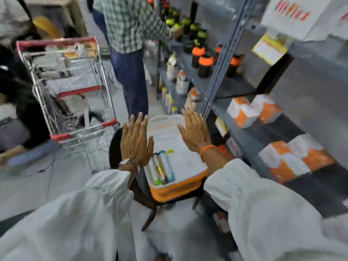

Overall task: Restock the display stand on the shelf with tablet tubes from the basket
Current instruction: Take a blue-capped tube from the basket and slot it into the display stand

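Observation:
An orange-and-white basket (177,191) rests on a dark round stool (114,147) in front of me. Three tablet tubes (161,169) lie side by side in its near left corner. My left hand (135,140) is held flat over the basket's left edge, fingers spread, holding nothing. Over the basket's far right part my right hand (194,130) is also flat and empty, with an orange thread on the wrist. The grey metal shelf (243,132) stands to the right. I cannot make out the display stand in this blurred view.
A wire shopping trolley (69,87) with red trim stands to the left. A person in a checked shirt (128,25) stands ahead in the aisle at the shelf. The shelf holds orange-lidded black shakers (204,65) and orange-and-white boxes (243,112).

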Motion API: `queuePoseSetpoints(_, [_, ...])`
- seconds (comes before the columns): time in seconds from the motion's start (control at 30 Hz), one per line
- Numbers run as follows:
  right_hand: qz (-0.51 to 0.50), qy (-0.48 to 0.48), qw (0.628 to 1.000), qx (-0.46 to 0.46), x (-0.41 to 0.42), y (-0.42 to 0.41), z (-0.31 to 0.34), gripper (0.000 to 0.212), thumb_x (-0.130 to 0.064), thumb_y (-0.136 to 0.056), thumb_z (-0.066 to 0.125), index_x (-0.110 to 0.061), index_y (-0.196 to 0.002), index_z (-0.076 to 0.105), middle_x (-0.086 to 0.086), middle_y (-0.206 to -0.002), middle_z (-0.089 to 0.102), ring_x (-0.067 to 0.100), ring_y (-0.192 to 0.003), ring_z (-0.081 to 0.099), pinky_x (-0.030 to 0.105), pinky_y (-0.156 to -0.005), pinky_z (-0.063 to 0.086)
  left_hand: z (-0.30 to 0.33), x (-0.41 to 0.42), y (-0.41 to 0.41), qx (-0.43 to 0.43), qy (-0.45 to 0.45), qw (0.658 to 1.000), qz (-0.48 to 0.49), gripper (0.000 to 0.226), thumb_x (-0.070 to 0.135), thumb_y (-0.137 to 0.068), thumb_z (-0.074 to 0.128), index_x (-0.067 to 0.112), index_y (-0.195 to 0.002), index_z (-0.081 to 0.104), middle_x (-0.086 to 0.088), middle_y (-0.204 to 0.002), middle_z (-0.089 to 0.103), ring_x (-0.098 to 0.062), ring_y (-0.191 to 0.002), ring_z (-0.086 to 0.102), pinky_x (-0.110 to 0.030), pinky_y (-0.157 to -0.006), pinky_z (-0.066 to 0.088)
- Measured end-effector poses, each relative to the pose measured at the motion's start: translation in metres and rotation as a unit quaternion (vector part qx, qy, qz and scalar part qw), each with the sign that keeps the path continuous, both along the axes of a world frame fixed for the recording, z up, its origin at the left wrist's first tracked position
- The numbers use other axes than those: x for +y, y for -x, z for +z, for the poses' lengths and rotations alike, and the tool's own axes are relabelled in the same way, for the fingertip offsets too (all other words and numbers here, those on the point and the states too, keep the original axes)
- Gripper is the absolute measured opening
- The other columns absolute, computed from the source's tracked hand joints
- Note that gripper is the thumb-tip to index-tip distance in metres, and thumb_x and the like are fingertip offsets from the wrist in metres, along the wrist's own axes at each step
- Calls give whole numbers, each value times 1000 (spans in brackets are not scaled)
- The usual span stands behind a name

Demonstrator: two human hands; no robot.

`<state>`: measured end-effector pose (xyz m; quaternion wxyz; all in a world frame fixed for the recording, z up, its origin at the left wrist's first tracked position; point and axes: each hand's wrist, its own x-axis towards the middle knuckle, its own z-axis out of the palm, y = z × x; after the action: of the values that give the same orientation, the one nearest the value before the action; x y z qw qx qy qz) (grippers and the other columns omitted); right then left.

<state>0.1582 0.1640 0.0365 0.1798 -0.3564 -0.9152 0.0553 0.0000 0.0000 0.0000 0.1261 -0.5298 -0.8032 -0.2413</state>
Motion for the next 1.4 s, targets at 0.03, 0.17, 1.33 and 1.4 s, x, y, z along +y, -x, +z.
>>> queuePoseSetpoints(0.03, [6,48,999,-17,-3,1,-13,64,-39,-99,46,-11,-154,27,11,-162,29,29,-148,28,46,-123,22,-11,-9,-7,-11,19,1000,5,69,38,-95,42,9,-156,25,-13,-165,23,-35,-153,15,-54,-124,12])
queuePoseSetpoints(0.17, [17,269,958,-99,-20,7,-72,57,-36,-100,51,-12,-149,32,17,-152,39,36,-139,37,47,-112,36,-75,-45,-37,-71,67,993,-68,64,35,-94,44,0,-148,40,-21,-155,40,-41,-146,32,-54,-121,22])
queuePoseSetpoints(1.33, [-101,186,888,408,23,-139,175,41,0,-81,66,-18,-116,56,-12,-91,63,1,-74,65,16,-69,54,84,121,-122,-93,-191,928,-305,24,26,-96,53,11,-100,72,-7,-86,67,-30,-82,60,-35,-78,43])
queuePoseSetpoints(1.4, [-103,128,877,452,11,-178,224,42,-3,-79,66,-18,-118,56,-10,-90,65,0,-71,64,19,-68,54,124,144,-163,-102,-267,896,-339,22,21,-93,56,9,-104,71,-7,-93,68,-27,-89,61,-33,-94,44])
